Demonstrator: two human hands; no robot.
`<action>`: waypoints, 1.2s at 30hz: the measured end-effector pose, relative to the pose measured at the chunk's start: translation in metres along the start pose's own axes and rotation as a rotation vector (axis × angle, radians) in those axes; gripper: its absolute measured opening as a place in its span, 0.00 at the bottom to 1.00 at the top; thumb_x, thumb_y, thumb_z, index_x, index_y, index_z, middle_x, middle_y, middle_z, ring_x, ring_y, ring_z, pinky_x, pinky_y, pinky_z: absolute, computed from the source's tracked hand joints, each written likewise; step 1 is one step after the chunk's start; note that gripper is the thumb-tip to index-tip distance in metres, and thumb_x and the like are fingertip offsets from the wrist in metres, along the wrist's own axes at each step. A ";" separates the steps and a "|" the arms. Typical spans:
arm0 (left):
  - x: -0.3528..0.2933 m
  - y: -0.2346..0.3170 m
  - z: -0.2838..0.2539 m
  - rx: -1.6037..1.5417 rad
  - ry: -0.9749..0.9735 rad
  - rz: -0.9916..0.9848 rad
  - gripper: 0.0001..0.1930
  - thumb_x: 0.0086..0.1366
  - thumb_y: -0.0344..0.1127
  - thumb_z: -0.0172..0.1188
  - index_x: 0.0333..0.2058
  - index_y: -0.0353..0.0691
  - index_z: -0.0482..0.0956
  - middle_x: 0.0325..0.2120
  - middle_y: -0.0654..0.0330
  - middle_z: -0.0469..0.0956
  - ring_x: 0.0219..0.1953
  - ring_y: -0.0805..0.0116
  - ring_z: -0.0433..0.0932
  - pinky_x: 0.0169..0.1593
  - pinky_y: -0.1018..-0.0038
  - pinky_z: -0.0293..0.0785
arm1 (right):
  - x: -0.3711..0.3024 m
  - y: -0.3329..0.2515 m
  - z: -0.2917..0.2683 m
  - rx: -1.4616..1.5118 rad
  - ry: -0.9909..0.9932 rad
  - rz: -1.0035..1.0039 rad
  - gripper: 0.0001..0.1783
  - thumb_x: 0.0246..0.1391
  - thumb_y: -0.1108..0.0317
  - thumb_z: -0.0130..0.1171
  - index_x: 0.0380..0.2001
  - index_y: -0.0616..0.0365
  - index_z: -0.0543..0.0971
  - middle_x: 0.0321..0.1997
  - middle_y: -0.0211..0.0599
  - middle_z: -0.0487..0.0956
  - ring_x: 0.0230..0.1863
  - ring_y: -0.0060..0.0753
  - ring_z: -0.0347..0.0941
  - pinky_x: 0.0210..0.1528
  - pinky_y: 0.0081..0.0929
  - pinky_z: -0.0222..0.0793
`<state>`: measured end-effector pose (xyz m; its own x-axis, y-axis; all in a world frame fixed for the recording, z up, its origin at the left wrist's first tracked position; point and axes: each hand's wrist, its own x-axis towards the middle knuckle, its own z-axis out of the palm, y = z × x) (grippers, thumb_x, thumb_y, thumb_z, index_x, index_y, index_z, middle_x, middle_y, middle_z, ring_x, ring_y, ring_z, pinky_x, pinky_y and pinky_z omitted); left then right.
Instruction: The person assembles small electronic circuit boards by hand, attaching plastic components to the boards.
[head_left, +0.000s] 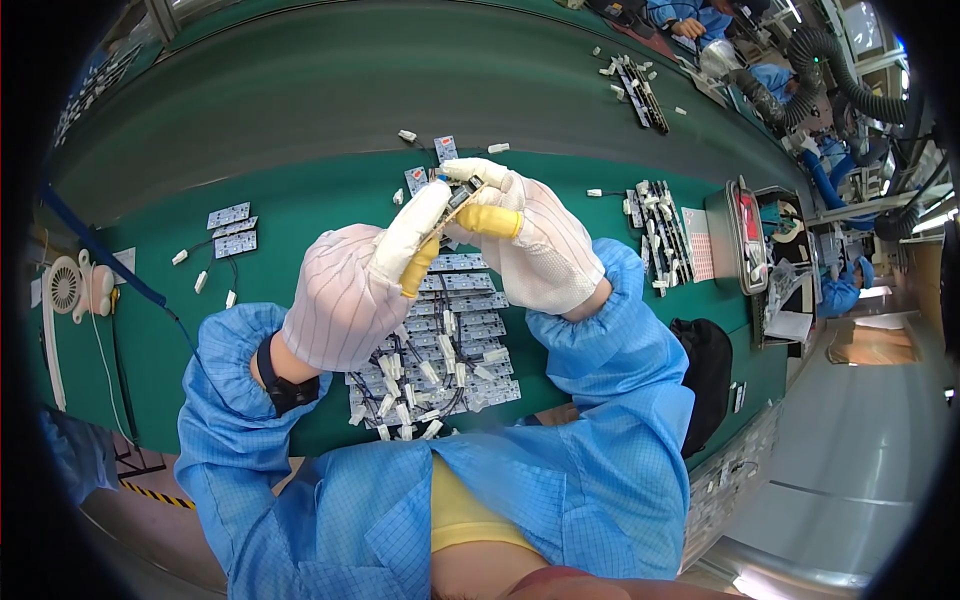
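Observation:
Both my hands wear white striped gloves with white and yellow fingertip covers. Between them a small circuit board with dark components is held up, tilted, above the green table. My left hand pinches its lower left end; my right hand grips the upper right end. The fingers hide much of the board. Right below lie rows of grey-white circuit boards with black wires and white connectors. Just beyond my fingers sit two more small boards, one with a red mark.
Several boards lie at left, near a white fan. At right are a board stack, a metal-sided box and a black bag. More boards rest on the dark belt behind. Other people work farther off.

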<state>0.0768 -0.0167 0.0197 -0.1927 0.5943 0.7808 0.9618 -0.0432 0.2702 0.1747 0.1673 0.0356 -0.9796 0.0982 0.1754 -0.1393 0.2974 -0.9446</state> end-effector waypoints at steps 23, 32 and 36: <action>-0.030 -0.017 -0.043 -0.535 0.057 -1.061 0.21 0.68 0.31 0.48 0.59 0.32 0.64 0.29 0.57 0.79 0.25 0.75 0.77 0.24 0.82 0.76 | -0.166 0.114 -0.350 -1.140 0.516 0.989 0.23 0.53 0.71 0.55 0.55 0.57 0.70 0.42 0.42 0.81 0.47 0.39 0.76 0.52 0.29 0.69; -0.033 -0.013 -0.037 -0.482 0.034 -1.026 0.21 0.68 0.31 0.49 0.59 0.33 0.65 0.29 0.56 0.81 0.25 0.75 0.78 0.28 0.82 0.76 | -0.203 0.190 -0.369 -1.461 0.675 0.709 0.12 0.53 0.70 0.53 0.42 0.48 0.70 0.33 0.41 0.77 0.42 0.42 0.75 0.47 0.40 0.68; -0.037 -0.016 -0.039 -0.423 0.012 -0.987 0.21 0.68 0.32 0.49 0.58 0.33 0.66 0.29 0.57 0.81 0.27 0.75 0.79 0.32 0.81 0.76 | -0.193 0.183 -0.365 -1.589 0.582 0.788 0.16 0.55 0.69 0.50 0.48 0.51 0.69 0.34 0.41 0.76 0.41 0.41 0.75 0.46 0.38 0.69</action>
<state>0.0608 -0.0692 0.0088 -0.8521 0.5105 0.1155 0.2350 0.1759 0.9560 0.3907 0.5494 -0.0697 -0.5294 0.8052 0.2673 0.8477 0.4893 0.2050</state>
